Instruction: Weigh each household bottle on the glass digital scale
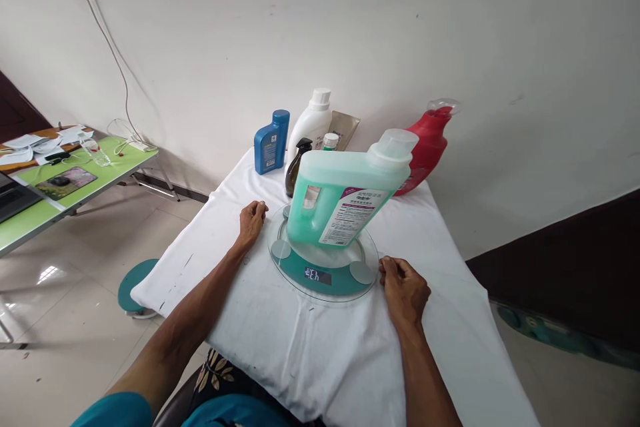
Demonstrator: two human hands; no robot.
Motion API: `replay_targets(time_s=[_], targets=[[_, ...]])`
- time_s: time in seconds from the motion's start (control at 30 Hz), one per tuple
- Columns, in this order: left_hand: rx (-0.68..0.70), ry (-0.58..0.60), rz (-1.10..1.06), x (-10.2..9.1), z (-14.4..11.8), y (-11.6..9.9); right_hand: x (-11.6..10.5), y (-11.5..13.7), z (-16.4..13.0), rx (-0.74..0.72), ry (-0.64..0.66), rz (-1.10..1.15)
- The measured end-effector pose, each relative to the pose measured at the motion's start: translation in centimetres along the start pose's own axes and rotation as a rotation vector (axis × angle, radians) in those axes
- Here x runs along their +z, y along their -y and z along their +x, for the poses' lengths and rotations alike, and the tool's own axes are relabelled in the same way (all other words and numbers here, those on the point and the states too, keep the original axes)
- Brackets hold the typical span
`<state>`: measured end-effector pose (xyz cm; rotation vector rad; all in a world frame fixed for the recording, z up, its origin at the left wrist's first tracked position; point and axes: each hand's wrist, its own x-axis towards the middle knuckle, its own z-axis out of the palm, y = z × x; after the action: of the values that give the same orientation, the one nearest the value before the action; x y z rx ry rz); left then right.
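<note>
A large translucent jug of green liquid (320, 207) stands on a round glass scale (295, 273) in front of me. Its white label faces right, and its clear cap is at the upper right. The lit display (318, 276) on the scale's near side shows digits. Beside the scale's left edge, my left hand (253, 221) rests on the cloth with curled fingers and nothing visible in them. My right hand (405, 288) is closed at the right edge, thumb and forefinger together. Whether its fingertips touch the glass, I cannot tell.
Behind the jug stand a blue bottle (271, 143), a white bottle (311, 121), a dark pump bottle (295, 173) and a red bottle (427, 143). White cloth (450, 320) covers the table. A teal stool (137, 285) and green desk (107, 170) are at left.
</note>
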<state>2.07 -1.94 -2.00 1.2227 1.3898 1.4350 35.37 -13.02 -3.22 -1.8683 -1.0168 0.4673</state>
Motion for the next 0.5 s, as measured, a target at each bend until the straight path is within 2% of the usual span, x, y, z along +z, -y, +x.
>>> replay_targets(time_s=[0.5], targets=[[0.004,0.007,0.007,-0.02,0.00,0.03,-0.05,0.02,-0.14,-0.010,-0.008,0.011]])
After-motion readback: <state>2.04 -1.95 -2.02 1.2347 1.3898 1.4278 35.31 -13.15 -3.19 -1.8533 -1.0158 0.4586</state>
